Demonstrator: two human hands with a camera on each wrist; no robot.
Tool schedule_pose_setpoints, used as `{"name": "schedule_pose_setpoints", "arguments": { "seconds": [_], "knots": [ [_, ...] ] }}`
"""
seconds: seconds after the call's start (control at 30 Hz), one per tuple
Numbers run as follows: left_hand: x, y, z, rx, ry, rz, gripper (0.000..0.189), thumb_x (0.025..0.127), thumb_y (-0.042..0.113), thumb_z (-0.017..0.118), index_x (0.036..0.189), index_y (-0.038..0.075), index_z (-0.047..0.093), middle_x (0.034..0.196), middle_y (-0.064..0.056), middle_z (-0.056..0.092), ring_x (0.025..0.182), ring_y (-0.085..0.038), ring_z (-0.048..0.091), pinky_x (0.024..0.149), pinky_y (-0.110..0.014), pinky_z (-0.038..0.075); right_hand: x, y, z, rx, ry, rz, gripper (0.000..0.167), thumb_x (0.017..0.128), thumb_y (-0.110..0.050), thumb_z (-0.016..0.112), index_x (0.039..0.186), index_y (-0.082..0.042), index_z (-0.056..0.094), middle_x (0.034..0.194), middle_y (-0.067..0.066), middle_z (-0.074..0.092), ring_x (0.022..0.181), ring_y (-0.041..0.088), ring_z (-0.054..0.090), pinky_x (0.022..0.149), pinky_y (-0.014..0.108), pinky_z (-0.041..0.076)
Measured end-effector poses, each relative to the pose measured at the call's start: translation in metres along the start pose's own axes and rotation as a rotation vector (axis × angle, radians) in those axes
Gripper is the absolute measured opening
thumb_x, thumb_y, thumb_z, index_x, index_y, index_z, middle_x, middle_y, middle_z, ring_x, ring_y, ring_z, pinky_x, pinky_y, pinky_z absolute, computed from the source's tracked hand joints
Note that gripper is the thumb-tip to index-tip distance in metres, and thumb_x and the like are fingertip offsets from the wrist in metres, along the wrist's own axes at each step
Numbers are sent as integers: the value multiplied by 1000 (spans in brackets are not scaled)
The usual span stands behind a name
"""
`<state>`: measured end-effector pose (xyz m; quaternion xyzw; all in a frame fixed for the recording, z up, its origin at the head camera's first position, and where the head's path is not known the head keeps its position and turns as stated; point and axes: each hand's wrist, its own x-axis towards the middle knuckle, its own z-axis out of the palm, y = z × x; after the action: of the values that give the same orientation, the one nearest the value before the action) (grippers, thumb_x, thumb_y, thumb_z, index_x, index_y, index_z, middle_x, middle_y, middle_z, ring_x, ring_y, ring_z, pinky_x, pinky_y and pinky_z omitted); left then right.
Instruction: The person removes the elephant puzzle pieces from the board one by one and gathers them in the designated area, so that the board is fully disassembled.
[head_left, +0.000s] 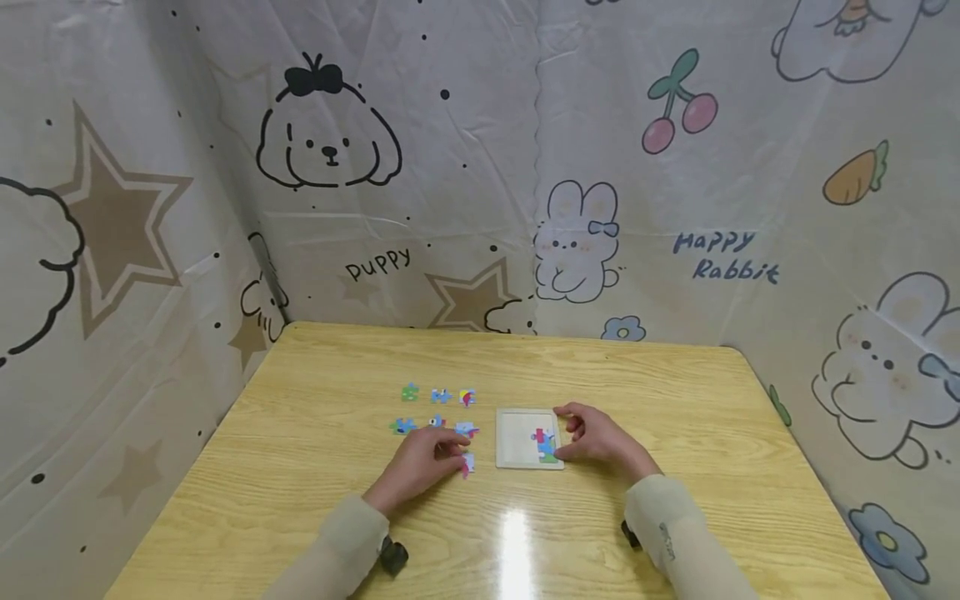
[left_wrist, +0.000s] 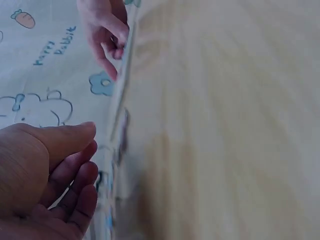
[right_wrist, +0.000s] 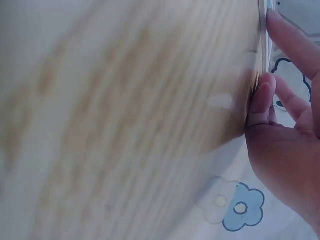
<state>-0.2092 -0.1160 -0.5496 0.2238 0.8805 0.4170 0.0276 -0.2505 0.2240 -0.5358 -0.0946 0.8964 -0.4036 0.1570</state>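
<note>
My left hand [head_left: 423,464] hovers over a group of jigsaw pieces, thumb nearest a white, blue and pink jigsaw piece [head_left: 468,463]. The left wrist view shows the hand [left_wrist: 55,180] with bent fingers and nothing visible between thumb and fingertips. Partly behind its fingers lies another jigsaw piece [head_left: 437,421]. To the right is a square puzzle tray [head_left: 517,440] with several joined pieces [head_left: 546,446] along its right side. My right hand [head_left: 600,437] touches the tray's right edge, forefinger at the far corner and thumb lower down; its fingers [right_wrist: 295,47] are spread along the edge.
Farther back on the wooden table [head_left: 600,375] lie a green piece [head_left: 409,392], a blue piece [head_left: 441,396] and a yellow and red piece [head_left: 467,397]. A blue and green piece [head_left: 402,426] lies left of my left hand. Patterned cloth [head_left: 465,167] surrounds the table.
</note>
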Motion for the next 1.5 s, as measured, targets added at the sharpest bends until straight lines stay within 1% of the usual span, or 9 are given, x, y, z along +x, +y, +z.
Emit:
{"name": "schedule_pose_setpoints", "arguments": {
  "seconds": [0.13, 0.2, 0.43, 0.6, 0.73, 0.87, 1.07, 1.23, 1.5],
  "knots": [
    [13, 14, 8, -57, -16, 4, 22, 95, 9, 75, 117, 5, 77, 97, 2, 75, 84, -10, 68, 75, -24, 57, 2, -1, 1, -26, 20, 12, 74, 79, -13, 91, 144, -2, 56, 103, 9, 53, 91, 21, 49, 76, 31, 44],
    [22, 20, 13, -51, -31, 13, 22, 96, 10, 73, 118, 6, 76, 99, 1, 75, 88, -11, 68, 77, -25, 58, 2, -3, 1, -32, 26, 24, 75, 79, -15, 92, 144, -4, 57, 104, 9, 53, 92, 21, 49, 77, 31, 44],
    [56, 37, 42, -21, -56, 42, 25, 97, 13, 72, 121, 7, 76, 107, -2, 78, 99, -16, 71, 89, -32, 58, 1, -4, 0, -40, 30, 41, 74, 79, -16, 92, 143, -4, 57, 103, 9, 54, 91, 22, 50, 76, 31, 44],
    [71, 44, 60, 10, -53, 36, 29, 95, 12, 74, 124, 6, 74, 116, -5, 77, 108, -20, 72, 98, -36, 56, 2, -3, 0, -47, 22, 20, 73, 79, -16, 92, 142, -3, 57, 102, 9, 54, 88, 20, 50, 75, 30, 43],
    [75, 49, 69, 34, -39, 19, 30, 94, 11, 75, 124, 6, 74, 118, -5, 77, 111, -19, 72, 99, -35, 56, 2, -2, 0, -46, 22, 5, 73, 78, -15, 92, 142, -2, 58, 101, 9, 54, 87, 20, 49, 73, 29, 42],
    [76, 54, 74, 4, -37, -3, 30, 94, 8, 75, 124, 6, 74, 117, -4, 77, 109, -18, 72, 96, -33, 57, 3, -1, 1, -40, 27, 10, 73, 78, -14, 92, 141, -2, 58, 100, 9, 54, 86, 20, 49, 73, 29, 43],
    [78, 55, 79, -21, -17, -29, 32, 91, 8, 76, 123, 8, 75, 114, -4, 77, 105, -17, 72, 94, -31, 57, 2, -1, 2, -32, 24, 20, 74, 78, -14, 92, 142, -3, 58, 100, 9, 54, 86, 20, 49, 71, 28, 43],
    [81, 55, 79, -55, -15, -45, 31, 91, 7, 77, 122, 8, 75, 108, -2, 76, 98, -16, 71, 89, -29, 57, 2, 0, 3, -35, 23, 24, 73, 78, -14, 92, 142, -3, 58, 99, 9, 54, 86, 20, 49, 71, 29, 43],
    [84, 53, 81, -33, -6, -5, 28, 89, 4, 80, 116, 7, 79, 103, -4, 73, 89, -14, 67, 78, -20, 54, 5, 2, 4, -34, 26, 27, 73, 78, -13, 92, 142, -4, 58, 100, 8, 54, 87, 20, 49, 72, 29, 44]
  ]
}}
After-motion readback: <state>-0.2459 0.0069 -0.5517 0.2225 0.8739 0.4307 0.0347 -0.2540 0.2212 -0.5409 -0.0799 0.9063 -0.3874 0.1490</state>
